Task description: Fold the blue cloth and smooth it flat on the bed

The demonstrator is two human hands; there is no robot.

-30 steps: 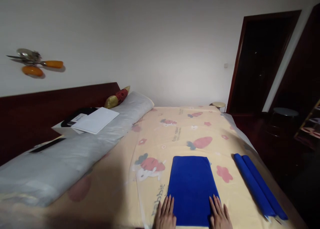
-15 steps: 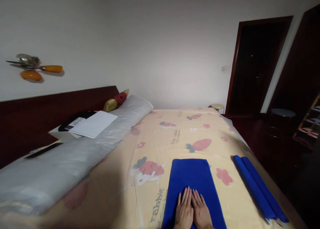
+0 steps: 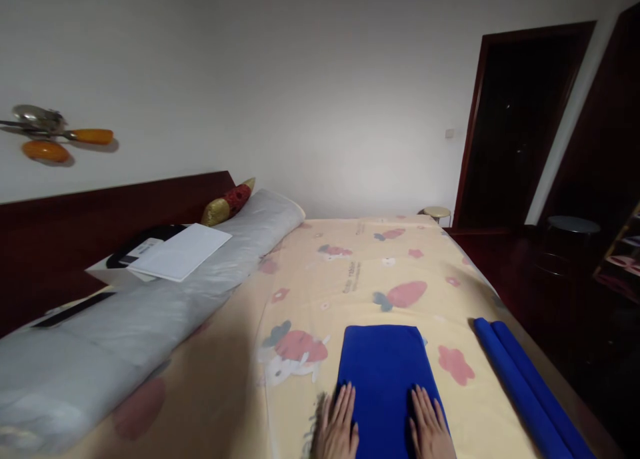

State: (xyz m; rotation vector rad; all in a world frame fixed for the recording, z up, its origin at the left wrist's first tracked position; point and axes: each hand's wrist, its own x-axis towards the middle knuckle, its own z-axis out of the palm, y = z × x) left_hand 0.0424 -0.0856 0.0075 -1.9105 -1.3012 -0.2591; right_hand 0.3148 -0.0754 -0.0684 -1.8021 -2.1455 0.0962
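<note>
A blue cloth [image 3: 383, 365], flat and roughly rectangular, lies on the bed in front of me. My left hand [image 3: 339, 424] rests flat on its left edge, fingers stretched forward. On the opposite edge lies my right hand [image 3: 430, 424], also flat with fingers extended. A strip of bare blue fabric shows between the two hands. The near end of the cloth runs out of view at the bottom. To the right, apart from my hands, two blue rolls [image 3: 530, 392] lie side by side near the bed's edge.
The bed sheet [image 3: 300, 279] is cream with carrot and rabbit prints. A long grey bolster [image 3: 200, 325] runs along the left, bearing a white sheet-like item [image 3: 183, 251] and a red-and-gold cushion [image 3: 230, 203]. Stools [image 3: 437, 212] stand beyond the bed near a dark door [image 3: 530, 125].
My hands have moved apart, from side by side at the middle of the cloth out to its left and right edges. The view has shifted slightly.
</note>
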